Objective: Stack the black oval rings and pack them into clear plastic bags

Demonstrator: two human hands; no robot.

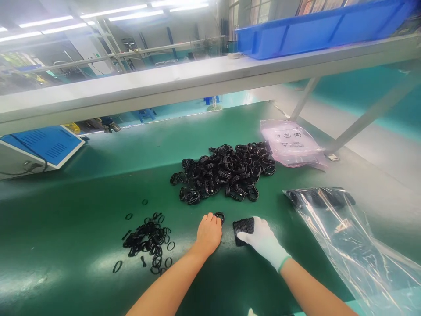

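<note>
My left hand (208,233) is bare and rests on the green mat, its fingers curled down onto a single black ring part (219,216). My right hand (262,239) wears a white glove and grips a stacked row of black rings (243,227) lying on the mat. Just beyond both hands lies a big heap of black ring parts (226,171). A smaller scatter of thin black O-rings (148,240) lies left of my left hand.
A clear plastic bag (348,237) with dark parts lies at the right, a pink bag (292,142) behind it. A grey shelf (184,81) with a blue bin (315,28) spans overhead. A blue-and-white machine (42,147) stands at the far left.
</note>
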